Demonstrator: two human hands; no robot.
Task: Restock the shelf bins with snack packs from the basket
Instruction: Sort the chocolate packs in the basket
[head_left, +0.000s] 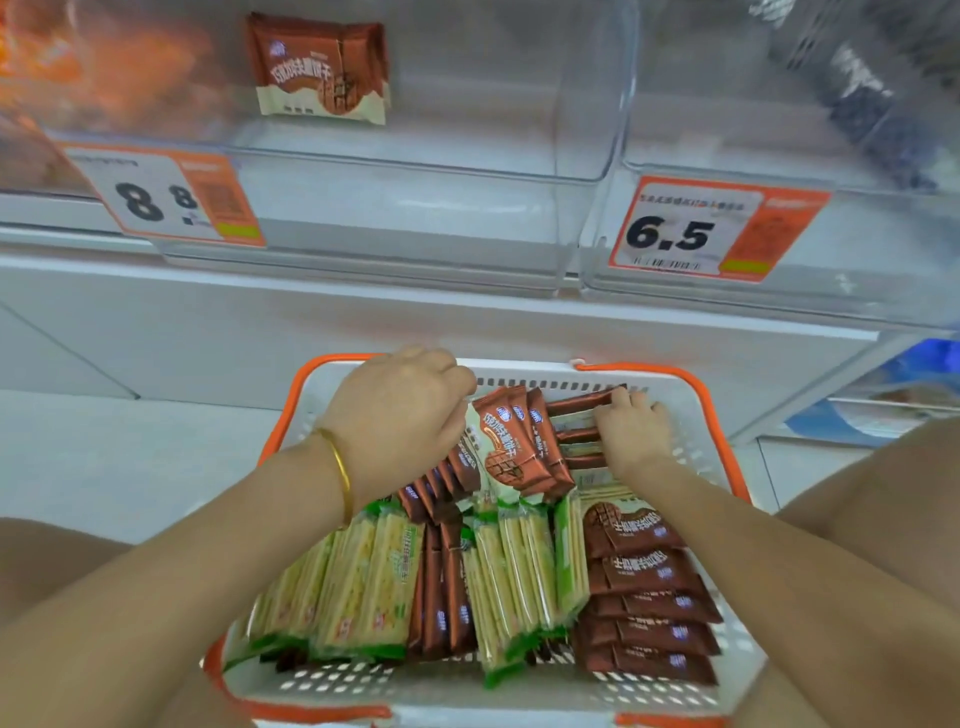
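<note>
A white basket (722, 525) with orange handles sits below me, packed with brown snack packs (644, 577) and green-and-yellow cracker packs (363, 587). My left hand (400, 421), a gold bangle on its wrist, curls its fingers round the left edge of a bunch of brown packs (514, 441) at the basket's far end. My right hand (631, 428) lies on the brown packs at the bunch's right side, fingers bent over them. Above, a clear shelf bin (467, 171) holds a few brown packs (319, 70) at its back.
Price tags reading 8.8 (166, 195) and 6.5 (711, 231) hang on the bin fronts. A second clear bin (810, 156) on the right holds dark packs. Orange packs (93, 78) fill the bin at far left. My knees flank the basket.
</note>
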